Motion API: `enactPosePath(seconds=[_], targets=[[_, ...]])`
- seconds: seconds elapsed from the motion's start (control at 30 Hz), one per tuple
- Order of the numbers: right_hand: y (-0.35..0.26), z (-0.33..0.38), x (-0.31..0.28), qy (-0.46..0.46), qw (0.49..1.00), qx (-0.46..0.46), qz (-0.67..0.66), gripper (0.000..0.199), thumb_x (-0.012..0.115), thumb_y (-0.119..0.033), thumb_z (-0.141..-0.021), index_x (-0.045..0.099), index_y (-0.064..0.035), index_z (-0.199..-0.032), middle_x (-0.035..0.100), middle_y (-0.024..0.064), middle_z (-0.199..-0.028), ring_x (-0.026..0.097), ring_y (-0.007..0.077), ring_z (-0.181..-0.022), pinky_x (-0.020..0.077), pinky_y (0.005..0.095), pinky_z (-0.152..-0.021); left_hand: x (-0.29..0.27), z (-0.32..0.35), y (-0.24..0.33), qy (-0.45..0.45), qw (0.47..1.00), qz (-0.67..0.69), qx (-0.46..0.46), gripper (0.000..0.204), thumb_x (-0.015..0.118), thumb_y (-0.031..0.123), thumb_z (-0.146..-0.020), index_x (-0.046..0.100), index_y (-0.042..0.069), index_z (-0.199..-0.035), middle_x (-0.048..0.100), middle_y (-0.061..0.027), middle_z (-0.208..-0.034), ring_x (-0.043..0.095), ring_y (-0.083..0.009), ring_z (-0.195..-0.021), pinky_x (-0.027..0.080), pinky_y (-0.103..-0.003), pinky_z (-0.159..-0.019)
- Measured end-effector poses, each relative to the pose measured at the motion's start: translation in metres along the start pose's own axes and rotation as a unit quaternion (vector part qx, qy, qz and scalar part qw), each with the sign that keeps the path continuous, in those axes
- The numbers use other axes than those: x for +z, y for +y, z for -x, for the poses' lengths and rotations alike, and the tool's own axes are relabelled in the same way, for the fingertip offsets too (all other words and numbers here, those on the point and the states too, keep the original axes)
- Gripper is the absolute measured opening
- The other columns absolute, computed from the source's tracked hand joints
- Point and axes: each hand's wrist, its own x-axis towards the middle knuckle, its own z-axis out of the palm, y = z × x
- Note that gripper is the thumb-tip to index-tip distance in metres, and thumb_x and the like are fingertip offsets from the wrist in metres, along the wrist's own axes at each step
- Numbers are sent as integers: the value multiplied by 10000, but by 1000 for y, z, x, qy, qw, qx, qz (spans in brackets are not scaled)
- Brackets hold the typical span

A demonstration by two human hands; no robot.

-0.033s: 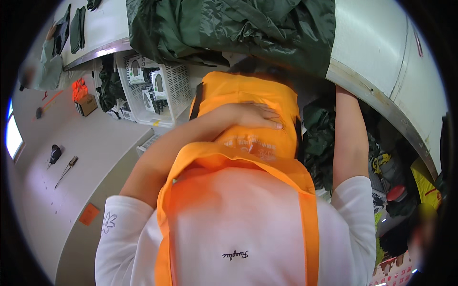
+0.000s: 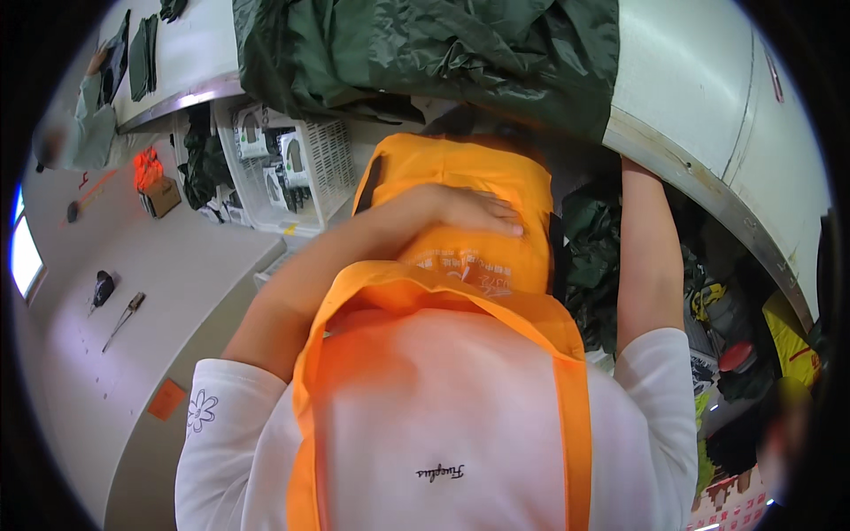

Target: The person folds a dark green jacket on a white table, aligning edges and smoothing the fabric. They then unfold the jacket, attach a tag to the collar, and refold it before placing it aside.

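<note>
My left hand (image 2: pixel 474 211) lies palm down on the orange apron (image 2: pixel 522 261) over my lap, fingers stretched out and holding nothing. My right forearm (image 2: pixel 651 257) reaches forward beneath the worktable's edge (image 2: pixel 673 150), which hides the right hand; what it touches cannot be seen. Just left of that forearm hangs dark green fabric (image 2: pixel 591 239). On the table in front of me a shiny dark green garment (image 2: pixel 425 53) is heaped, its lower edge drooping over the table's front.
To the left stands a white plastic basket (image 2: pixel 328 168) with packaged goods. Beyond it are a cardboard box (image 2: pixel 160 196), an orange bundle (image 2: pixel 148 166) and another person's sleeve (image 2: pixel 93 124). A screwdriver-like tool (image 2: pixel 124 320) lies at left. Yellow fabric (image 2: pixel 792 341) hangs at right.
</note>
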Motion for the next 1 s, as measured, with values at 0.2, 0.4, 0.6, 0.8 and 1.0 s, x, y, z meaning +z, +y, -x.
enactPosePath(seconds=[0.2, 0.4, 0.6, 0.8, 1.0], targets=[[-6, 0, 2, 33, 998, -25, -52, 358, 456, -351, -935, 457, -209, -1263, 548, -16, -1188, 558, 138, -1002, 514, 296, -690, -17, -14, -7, 266, 944, -161, -107, 526, 516, 491, -875, 576, 78, -1194, 579, -139, -1201, 503, -286, -1153, 326, -379, -1025], [0, 22, -26, 93, 985, -61, -132, 361, 464, -344, -933, 463, -192, -1260, 551, -11, -1178, 564, 138, -989, 514, 295, -684, -67, 1, -32, 421, 905, -60, 9, 405, 622, 312, -851, 602, -21, -1081, 632, -205, -1013, 599, -351, -925, 465, -378, -824], [-38, 112, -131, 330, 934, -128, 47, 343, 641, -15, -799, 510, 8, -1115, 592, 119, -1015, 613, 199, -834, 544, 307, -577, -74, 49, 27, 410, 907, 64, 71, 254, 617, 182, -853, 642, 0, -1027, 658, -154, -963, 631, -263, -889, 485, -325, -790], [-207, 168, -156, 467, 795, -386, -19, 336, 600, -89, -879, 474, 61, -1152, 568, 137, -1103, 561, 185, -934, 469, 287, -807, -121, 37, 113, 615, 723, -256, 182, 477, 658, 174, -788, 519, 86, -1236, 487, -129, -1291, 432, -326, -1196, 316, -462, -990], [-319, 135, 6, 132, 891, -430, 52, 288, 666, -26, -795, 569, 41, -1057, 583, 61, -983, 530, 127, -878, 458, 250, -782, -152, -9, 94, 569, 734, -364, 62, 686, 607, 382, -824, 335, 122, -1398, 236, -112, -1490, 205, -352, -1364, 148, -559, -1079]])
